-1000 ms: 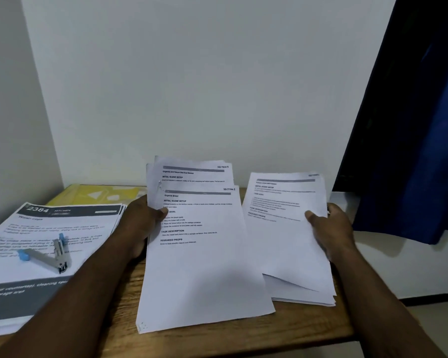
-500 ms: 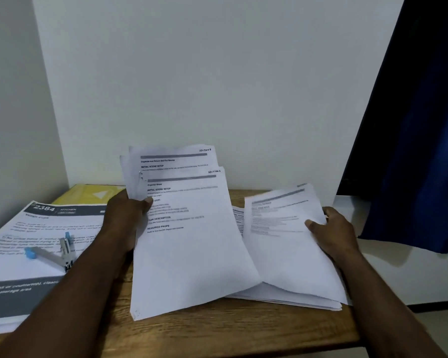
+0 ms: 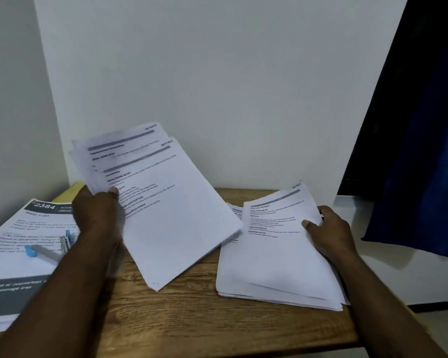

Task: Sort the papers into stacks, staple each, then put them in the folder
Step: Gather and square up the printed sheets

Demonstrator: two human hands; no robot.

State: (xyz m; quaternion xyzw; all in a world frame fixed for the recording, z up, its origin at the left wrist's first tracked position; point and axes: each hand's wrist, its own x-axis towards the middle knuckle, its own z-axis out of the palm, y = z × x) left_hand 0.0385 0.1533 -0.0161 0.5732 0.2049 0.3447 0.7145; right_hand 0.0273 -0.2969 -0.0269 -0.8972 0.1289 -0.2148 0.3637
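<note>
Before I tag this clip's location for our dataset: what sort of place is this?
Probably a home or small-office paperwork corner: a small wooden desk against a plain white wall, with printed papers and a stapler, and a dark blue curtain beside it.

I note: printed sheaf (image 3: 166, 202) raised, tilted over table (image 3: 192, 319) centre; loose stack (image 3: 277, 267) flat by right edge; yellow folder (image 3: 69, 193) at back-left corner.

The left hand (image 3: 96, 215) grips a tilted sheaf of papers (image 3: 171, 215) by its left edge, over the wooden table (image 3: 192, 319). The right hand (image 3: 331, 233) holds the right edge of a loose stack (image 3: 277, 267) lying on the table, thumb on top. At left, a stapler (image 3: 49, 248) rests on printed sheets (image 3: 18, 267), with a yellow folder (image 3: 70, 193) behind them.
</note>
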